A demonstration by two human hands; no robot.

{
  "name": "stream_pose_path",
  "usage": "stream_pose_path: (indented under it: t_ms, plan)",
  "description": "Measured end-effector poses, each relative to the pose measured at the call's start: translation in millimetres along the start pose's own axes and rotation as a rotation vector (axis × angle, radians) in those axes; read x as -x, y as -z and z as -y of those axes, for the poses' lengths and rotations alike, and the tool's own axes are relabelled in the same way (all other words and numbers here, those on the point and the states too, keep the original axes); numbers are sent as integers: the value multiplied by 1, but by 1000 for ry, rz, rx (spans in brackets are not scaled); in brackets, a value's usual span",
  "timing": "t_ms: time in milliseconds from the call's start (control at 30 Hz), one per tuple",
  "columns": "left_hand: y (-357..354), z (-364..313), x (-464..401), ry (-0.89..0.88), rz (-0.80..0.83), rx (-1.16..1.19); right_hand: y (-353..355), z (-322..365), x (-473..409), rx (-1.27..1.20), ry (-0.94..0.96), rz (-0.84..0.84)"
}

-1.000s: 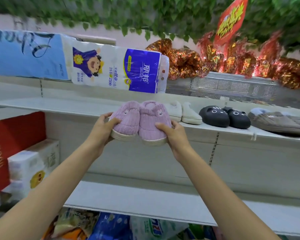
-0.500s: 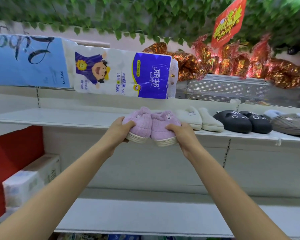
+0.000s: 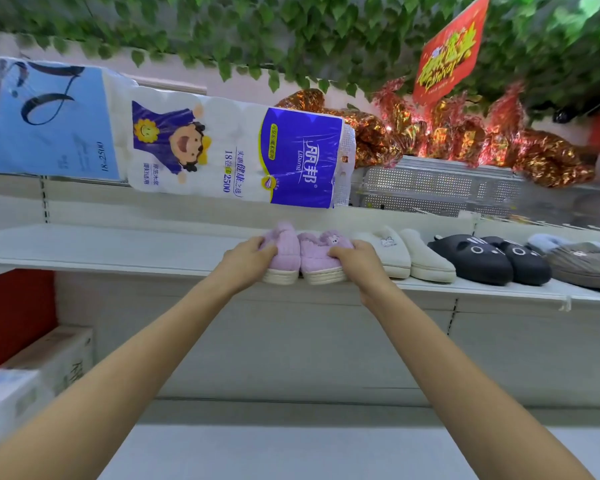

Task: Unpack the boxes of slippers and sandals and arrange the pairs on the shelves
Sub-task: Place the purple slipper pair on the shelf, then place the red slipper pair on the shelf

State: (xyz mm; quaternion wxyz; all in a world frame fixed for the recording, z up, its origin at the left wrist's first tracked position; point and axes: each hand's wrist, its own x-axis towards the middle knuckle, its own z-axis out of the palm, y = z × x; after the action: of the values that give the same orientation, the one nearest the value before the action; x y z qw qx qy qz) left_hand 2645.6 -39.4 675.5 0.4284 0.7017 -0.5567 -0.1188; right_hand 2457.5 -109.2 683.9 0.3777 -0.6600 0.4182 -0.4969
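Note:
A pair of fluffy purple slippers (image 3: 302, 252) with cream soles sits side by side at the front edge of the white shelf (image 3: 118, 249). My left hand (image 3: 248, 258) grips the left slipper from its outer side. My right hand (image 3: 355, 259) grips the right slipper the same way. To their right on the same shelf stand a cream pair (image 3: 406, 256), a black cat-face pair (image 3: 492, 259) and a grey pair (image 3: 582, 261).
Big packs of toilet paper (image 3: 222, 150) lie on the shelf above, with gold foil bundles (image 3: 465, 136) and a perforated metal basket (image 3: 440, 185) beside them. A red box (image 3: 14, 313) and white cartons (image 3: 59, 358) stand lower left. A lower white shelf (image 3: 291, 448) runs beneath.
Both hands carried the purple pair up and forward from mid-air onto the shelf edge, next to the cream pair. The camera view moved closer to the shelf.

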Motion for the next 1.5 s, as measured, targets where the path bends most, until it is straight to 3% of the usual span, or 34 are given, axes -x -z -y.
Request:
stream_pose_path:
  t_ms: [67, 667, 733, 800, 900, 1000, 1100, 1267, 1500]
  plan:
    - [-4, 4, -9, -8, -10, -138, -4, -3, -11, 87, -5, 17]
    - [-9, 10, -63, -29, -30, -240, -20, -19, -64, 400, -23, 39]
    - [-9, 15, -60, -101, -134, -281, -18, -21, -63, 430, 14, -2]
    - [-9, 19, -54, -283, -294, -323, -13, -24, -58, 473, 119, -47]
    - [-12, 13, -31, -559, -381, -154, 3, -25, -37, 459, 370, -57]
    - [-23, 0, -1, -696, -340, 41, 26, -31, -8, 455, 641, 0]
    - [-44, -7, 23, -726, -238, 255, 54, -41, 27, 429, 732, 17]
    - [-95, -11, 57, -728, -37, 412, 101, -69, 79, 431, 687, 49]
    - [-187, -18, 102, -714, 234, 444, 167, -127, 148, 486, 456, 66]
